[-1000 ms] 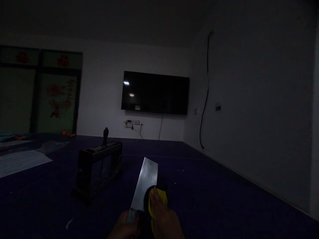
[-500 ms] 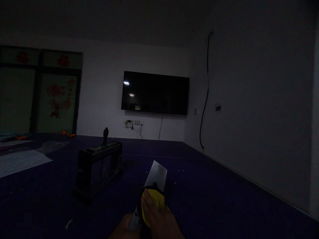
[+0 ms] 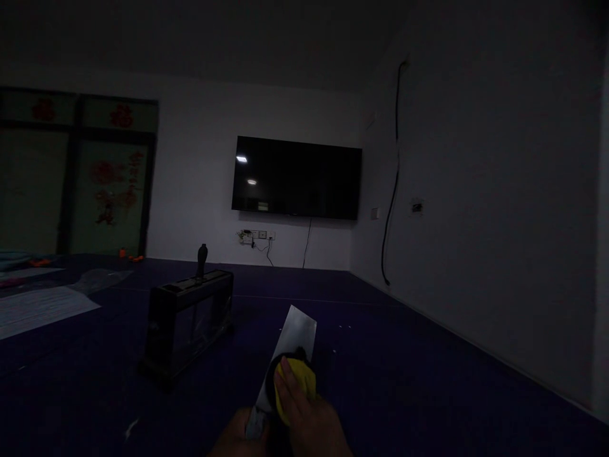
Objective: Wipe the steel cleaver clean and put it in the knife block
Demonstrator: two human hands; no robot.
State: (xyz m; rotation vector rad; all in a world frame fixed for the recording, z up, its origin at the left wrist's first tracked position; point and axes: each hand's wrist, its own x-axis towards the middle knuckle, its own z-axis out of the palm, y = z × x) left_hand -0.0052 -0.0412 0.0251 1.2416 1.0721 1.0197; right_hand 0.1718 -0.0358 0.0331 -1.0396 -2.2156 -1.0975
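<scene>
In a dim room, my left hand (image 3: 236,438) grips the handle end of a broad steel cleaver (image 3: 295,333) at the bottom centre, blade pointing up and away. My right hand (image 3: 307,422) presses a yellow cloth (image 3: 295,381) with a dark patch against the lower part of the blade, fingers closed on the cloth. A dark knife block (image 3: 188,320) stands on the purple surface to the left, with one black knife handle (image 3: 202,259) sticking out of its top.
A purple table surface (image 3: 404,381) stretches ahead. White sheets (image 3: 35,304) and clear plastic lie at the far left. A black wall screen (image 3: 295,178), sockets and a hanging cable (image 3: 392,190) are on the white walls. A door with red decorations (image 3: 111,190) is at left.
The blade has tilted and shifted slightly right compared with one second ago. My right hand has moved the yellow cloth down along the blade, then back up a little.
</scene>
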